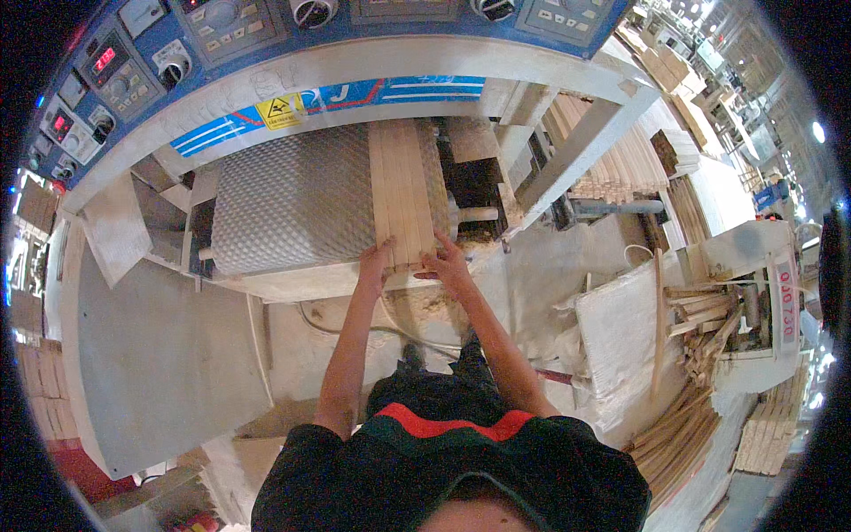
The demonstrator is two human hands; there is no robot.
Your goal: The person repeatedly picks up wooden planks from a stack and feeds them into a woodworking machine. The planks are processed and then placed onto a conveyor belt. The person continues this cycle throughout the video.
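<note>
Several pale wooden strips point(402, 191) lie side by side, lengthwise on the grey textured conveyor belt point(292, 199) of a machine. Their far ends disappear beneath the machine's front beam. At the near end, my left hand point(376, 264) grips the left edge of the strips. Opposite it, my right hand point(445, 266) holds the right edge near the corner, its fingers bent over the wood. Parts of the fingers on both hands are hidden along the edges.
Above the belt runs a blue control panel point(222, 31) with knobs and red displays. A yellow warning label point(280, 111) is on the beam. Wood stacks point(612, 151) stand to the right, with offcuts point(709, 324) nearer. A grey panel point(160, 355) fills the left; a cable point(355, 331) crosses the floor.
</note>
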